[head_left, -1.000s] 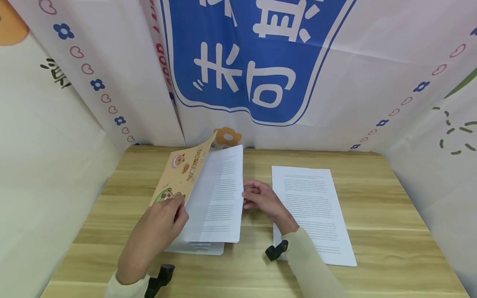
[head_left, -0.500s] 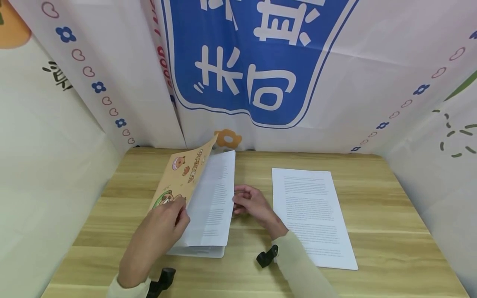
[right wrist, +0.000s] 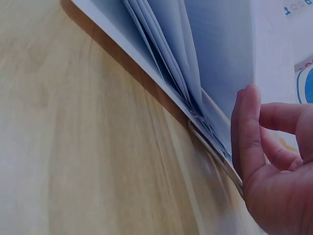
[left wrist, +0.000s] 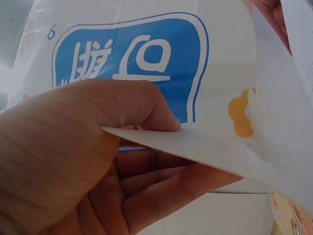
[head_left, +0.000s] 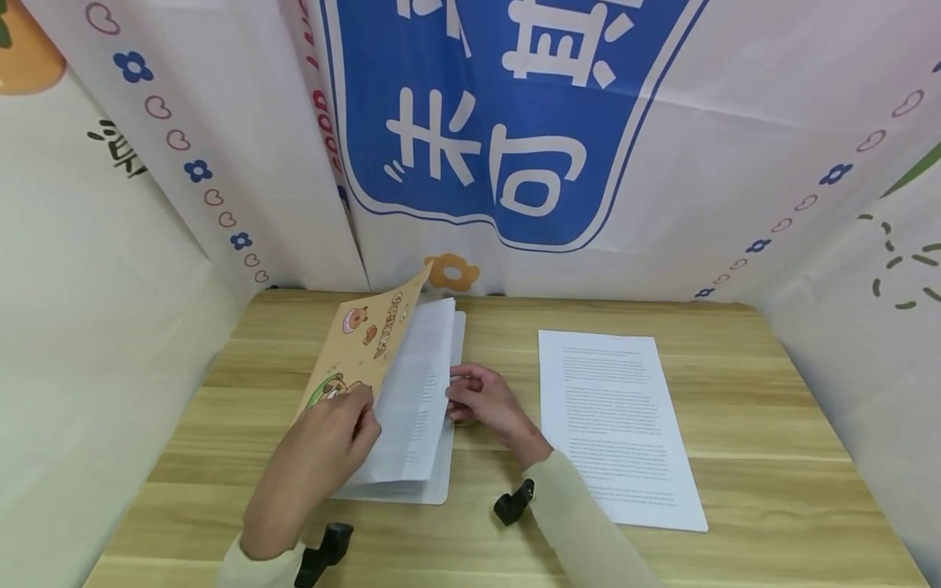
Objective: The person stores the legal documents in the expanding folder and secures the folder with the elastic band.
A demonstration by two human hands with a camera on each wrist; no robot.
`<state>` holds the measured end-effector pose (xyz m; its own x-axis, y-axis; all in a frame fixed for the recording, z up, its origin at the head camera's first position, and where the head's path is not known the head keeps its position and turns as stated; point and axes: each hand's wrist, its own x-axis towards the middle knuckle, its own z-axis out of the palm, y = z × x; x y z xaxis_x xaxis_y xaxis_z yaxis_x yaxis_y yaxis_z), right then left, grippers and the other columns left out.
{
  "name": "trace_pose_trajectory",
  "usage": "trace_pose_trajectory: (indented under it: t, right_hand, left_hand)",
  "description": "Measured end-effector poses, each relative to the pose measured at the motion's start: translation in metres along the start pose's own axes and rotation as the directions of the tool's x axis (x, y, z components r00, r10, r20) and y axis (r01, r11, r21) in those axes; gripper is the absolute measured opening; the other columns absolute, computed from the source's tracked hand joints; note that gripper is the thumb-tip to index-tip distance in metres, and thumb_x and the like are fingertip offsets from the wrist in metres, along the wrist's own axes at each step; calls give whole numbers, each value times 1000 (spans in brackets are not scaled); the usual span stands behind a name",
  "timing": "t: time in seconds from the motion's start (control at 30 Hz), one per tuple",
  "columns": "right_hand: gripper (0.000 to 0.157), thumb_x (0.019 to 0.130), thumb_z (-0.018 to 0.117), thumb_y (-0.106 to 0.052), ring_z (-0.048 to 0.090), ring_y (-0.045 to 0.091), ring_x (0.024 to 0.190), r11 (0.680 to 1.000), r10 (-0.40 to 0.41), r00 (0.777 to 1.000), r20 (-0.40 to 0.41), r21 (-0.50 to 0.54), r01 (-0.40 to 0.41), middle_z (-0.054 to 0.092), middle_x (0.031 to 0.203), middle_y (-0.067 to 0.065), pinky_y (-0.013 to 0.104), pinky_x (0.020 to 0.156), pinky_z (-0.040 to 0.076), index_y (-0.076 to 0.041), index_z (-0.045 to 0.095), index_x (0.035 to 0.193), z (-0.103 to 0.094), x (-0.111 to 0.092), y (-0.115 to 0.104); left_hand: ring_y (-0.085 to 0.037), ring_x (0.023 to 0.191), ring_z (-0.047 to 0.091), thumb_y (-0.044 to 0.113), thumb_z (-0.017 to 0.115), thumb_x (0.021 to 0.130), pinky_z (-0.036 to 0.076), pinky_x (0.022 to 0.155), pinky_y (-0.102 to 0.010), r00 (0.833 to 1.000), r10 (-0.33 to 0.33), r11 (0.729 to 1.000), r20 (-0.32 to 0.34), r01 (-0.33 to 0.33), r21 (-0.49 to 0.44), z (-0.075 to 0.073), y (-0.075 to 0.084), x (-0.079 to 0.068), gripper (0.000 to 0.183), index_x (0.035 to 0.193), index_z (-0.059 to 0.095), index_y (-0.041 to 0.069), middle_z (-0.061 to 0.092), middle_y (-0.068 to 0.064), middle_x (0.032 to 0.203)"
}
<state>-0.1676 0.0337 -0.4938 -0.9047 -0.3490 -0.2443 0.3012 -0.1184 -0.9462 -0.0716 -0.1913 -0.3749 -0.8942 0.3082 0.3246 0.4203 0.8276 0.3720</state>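
We judge page-turning, nearer tabletop's (head_left: 750,408) left edge: right hand (head_left: 485,402) pinches sheets (head_left: 403,416), left hand (head_left: 319,441) grips folder cover (head_left: 362,347), likely needed raised next.

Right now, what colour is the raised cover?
The cover is tan with cartoons, clearest in head view.

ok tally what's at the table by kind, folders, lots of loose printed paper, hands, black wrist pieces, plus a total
Folder: 1
Loose printed paper, one lot: 1
Left hand and right hand: 2
Left black wrist piece and right black wrist piece: 2
Total: 6
Sheets inside overlap, so not counted.
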Motion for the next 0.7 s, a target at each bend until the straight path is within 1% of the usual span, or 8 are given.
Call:
trace_pose_trajectory:
  t: [0.2,0.43,0.7]
  right_hand:
    - [34,98,67,-5,69,17,75,998,-12,1000,-20,-60,10,66,99,13,30,69,59,1,61,131,4,2,-1]
    - [33,97,68,-6,68,17,71,992,-20,999,-28,-127,17,68,95,14,33,68,60,0,62,129,9,2,-4]
    - [46,97,68,-6,67,18,70,982,-24,999,-21,-188,20,68,91,13,32,65,59,-2,56,141,14,2,-6]
  left_hand:
    - [-7,54,37,-4,60,86,34,48,-24,1000,4,1000,1,-4,10,-2,-1,-1,23,75,50,13,36,7,61]
    - [-8,54,38,-2,60,87,34,47,-25,1000,-24,1000,9,24,15,-3,-1,-1,19,78,52,13,38,6,62]
    - [-9,55,39,-3,61,86,35,49,-25,1000,-7,1000,-13,7,17,-4,-3,-3,19,78,52,12,39,6,63]
